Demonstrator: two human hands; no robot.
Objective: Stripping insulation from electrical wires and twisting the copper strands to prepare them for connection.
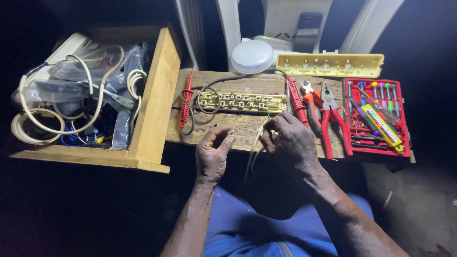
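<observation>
Both forearms forward, left grip [213, 151] and right grip [289, 139] pinched, knuckles up.

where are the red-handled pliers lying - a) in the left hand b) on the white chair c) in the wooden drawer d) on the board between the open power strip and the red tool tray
d, the pliers lie on the wooden board, right of the open power strip and left of the red tool tray, touched by neither hand.
</observation>
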